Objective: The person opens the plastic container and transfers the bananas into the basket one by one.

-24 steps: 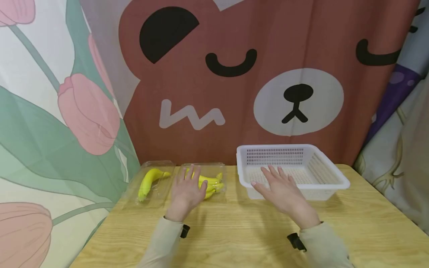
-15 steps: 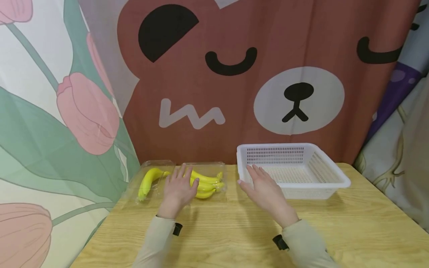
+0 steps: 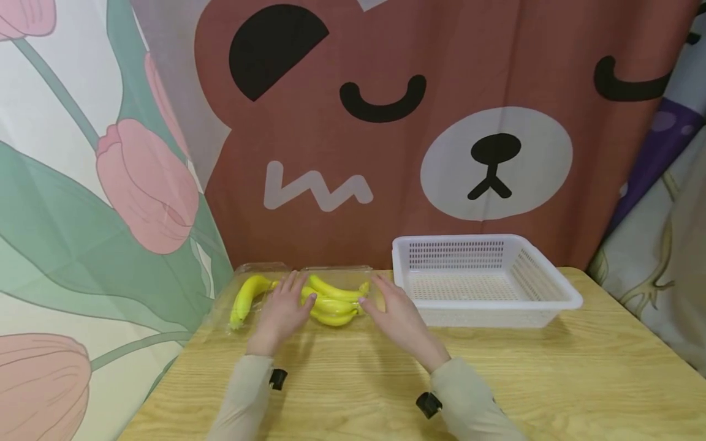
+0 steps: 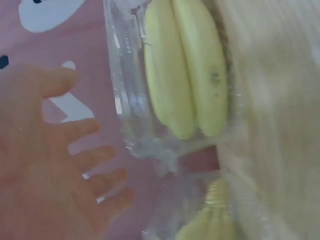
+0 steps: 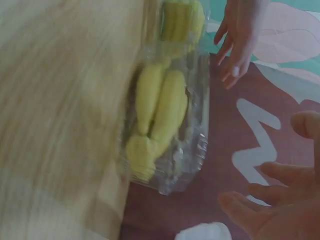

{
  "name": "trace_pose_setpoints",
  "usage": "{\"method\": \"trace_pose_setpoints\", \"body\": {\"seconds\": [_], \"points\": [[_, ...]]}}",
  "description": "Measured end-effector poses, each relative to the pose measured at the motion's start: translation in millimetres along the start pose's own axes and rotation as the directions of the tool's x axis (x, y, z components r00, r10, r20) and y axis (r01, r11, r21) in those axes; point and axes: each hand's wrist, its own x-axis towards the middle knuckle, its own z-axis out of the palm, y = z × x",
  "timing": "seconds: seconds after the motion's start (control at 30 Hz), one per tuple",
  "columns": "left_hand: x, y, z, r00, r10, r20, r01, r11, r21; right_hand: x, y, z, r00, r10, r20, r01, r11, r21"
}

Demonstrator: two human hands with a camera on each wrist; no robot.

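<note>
Two clear plastic boxes stand side by side at the back left of the table, each with yellow bananas inside. My left hand [image 3: 280,313] hovers between them with its fingers spread, overlapping parts of both in the head view. Beside the right end of the right box [image 5: 195,165], my right hand [image 3: 399,317] is held up, fingers extended and holding nothing. The bunch of bananas [image 3: 333,301] in that box lies between my two hands. Part of the banana [image 3: 249,299] in the left box [image 3: 220,306] is hidden by my left hand.
A white perforated plastic basket [image 3: 485,313] stands on the wooden table [image 3: 364,392] to the right of my right hand. Close behind the table hangs a brown curtain [image 3: 309,239] with a bear's face; a tulip-patterned curtain [image 3: 60,257] borders the left side.
My right hand has moved left from in front of the basket to the right box's end. My left hand has shifted slightly left, uncovering more of the bunch of bananas.
</note>
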Motion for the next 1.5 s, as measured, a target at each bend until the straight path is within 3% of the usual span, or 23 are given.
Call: {"method": "trace_pose_setpoints", "body": {"seconds": [0.2, 0.37, 0.57, 0.77, 1.0, 1.2, 1.4, 1.5], "points": [[2.1, -13.8, 5.7, 1.0, 0.019, 0.023, -0.014, 0.978, -0.208, 3.5, 4, 17, 1.0, 0.013, -0.024, -0.01, 0.994, 0.109], [3.3, -25.7, 12.6, 0.999, 0.038, 0.039, -0.025, 0.959, -0.282, 4.8, 17, 27, 1.0, -0.006, -0.001, 0.006, 0.997, 0.071], [5.0, -34.9, 19.2, 0.997, 0.062, 0.043, -0.048, 0.956, -0.288, 3.3, 30, 34, 0.994, -0.044, 0.095, 0.038, 0.997, 0.067], [4.4, -35.0, 18.6, 0.997, 0.06, 0.054, -0.041, 0.954, -0.298, 1.0, 35, 33, 0.979, -0.015, 0.205, -0.002, 0.997, 0.081], [1.0, -32.5, 13.3, 0.995, 0.049, 0.09, -0.021, 0.957, -0.29, -1.5, 32, 28, 0.979, 0.013, 0.204, -0.023, 0.999, 0.045], [-4.4, -27.7, 8.3, 0.99, 0.097, 0.099, -0.068, 0.963, -0.262, -7.6, 26, 22, 0.979, 0.011, 0.202, -0.003, 0.999, -0.038], [-8.5, -25.5, 10.6, 0.985, 0.13, 0.112, -0.098, 0.962, -0.257, -11.9, 17, 13, 0.969, 0.058, 0.239, -0.034, 0.994, -0.104], [-9.1, -25.6, 11.8, 0.984, 0.143, 0.102, -0.112, 0.958, -0.263, -12.3, 13, 11, 0.973, 0.071, 0.22, -0.042, 0.99, -0.134]]}}
